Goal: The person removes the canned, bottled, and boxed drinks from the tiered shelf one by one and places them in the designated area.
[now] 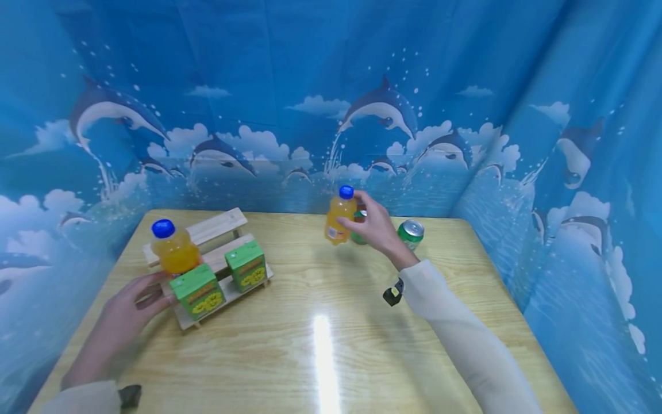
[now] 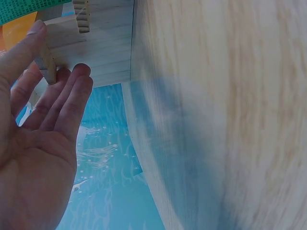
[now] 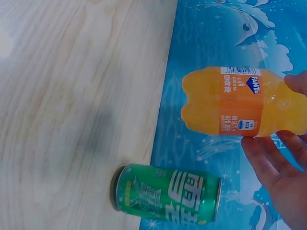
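My right hand holds a small Fanta bottle of orange soda by its upper part. The blue-capped bottle is lifted off the table, upright in the head view. A green soda can stands close by, partly hidden behind the hand in the head view. At the left, my left hand grips the near left end of a stepped wooden rack, thumb and fingers on either side of a leg. Another orange soda bottle stands on the rack, behind a green drink box. A second green box sits to its right.
Another green can stands at the back right of the wooden table. A blue dolphin-print curtain hangs along the back and both sides. The rack's top step is bare.
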Action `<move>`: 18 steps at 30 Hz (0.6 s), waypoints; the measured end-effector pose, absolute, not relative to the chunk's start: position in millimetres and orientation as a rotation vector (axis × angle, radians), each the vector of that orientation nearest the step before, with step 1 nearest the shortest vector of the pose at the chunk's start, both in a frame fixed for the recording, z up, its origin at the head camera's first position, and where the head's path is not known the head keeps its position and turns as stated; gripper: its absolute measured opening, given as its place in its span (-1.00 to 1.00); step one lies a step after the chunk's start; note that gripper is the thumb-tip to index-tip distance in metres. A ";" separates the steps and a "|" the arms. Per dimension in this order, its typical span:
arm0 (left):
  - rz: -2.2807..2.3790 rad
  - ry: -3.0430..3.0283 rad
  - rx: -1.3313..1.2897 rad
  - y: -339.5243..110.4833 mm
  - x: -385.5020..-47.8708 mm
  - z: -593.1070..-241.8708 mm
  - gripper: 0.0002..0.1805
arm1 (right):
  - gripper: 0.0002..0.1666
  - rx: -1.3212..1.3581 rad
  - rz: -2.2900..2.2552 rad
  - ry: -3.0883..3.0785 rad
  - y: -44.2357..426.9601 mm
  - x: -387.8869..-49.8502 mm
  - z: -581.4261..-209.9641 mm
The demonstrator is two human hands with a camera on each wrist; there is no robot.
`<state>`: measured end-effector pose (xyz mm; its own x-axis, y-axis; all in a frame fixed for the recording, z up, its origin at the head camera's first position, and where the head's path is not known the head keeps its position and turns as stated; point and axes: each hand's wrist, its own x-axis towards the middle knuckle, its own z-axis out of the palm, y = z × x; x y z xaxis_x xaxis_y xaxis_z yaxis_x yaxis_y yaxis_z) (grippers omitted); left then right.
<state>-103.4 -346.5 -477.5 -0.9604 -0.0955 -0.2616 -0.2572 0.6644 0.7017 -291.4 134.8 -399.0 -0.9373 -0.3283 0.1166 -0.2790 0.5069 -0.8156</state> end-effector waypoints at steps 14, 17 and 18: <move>1.197 2.676 -0.264 -346.2 -102.4 -476.5 -0.01 | -0.19 -0.518 -1.440 2.727 161.1 -283.1 -411.0; 1.211 2.670 -0.267 -345.9 -102.1 -476.2 -0.03 | -0.21 -0.508 -1.445 2.730 165.2 -281.5 -413.0; 1.211 2.672 -0.266 -345.8 -101.9 -476.2 -0.03 | -0.21 -0.504 -1.448 2.729 166.5 -280.9 -413.5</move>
<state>-101.9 -345.8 -476.2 -0.9647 -0.0819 -0.2503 -0.2423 0.6488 0.7213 -280.9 166.5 -413.5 -0.9480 -0.2864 0.1389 -0.2755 0.5200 -0.8085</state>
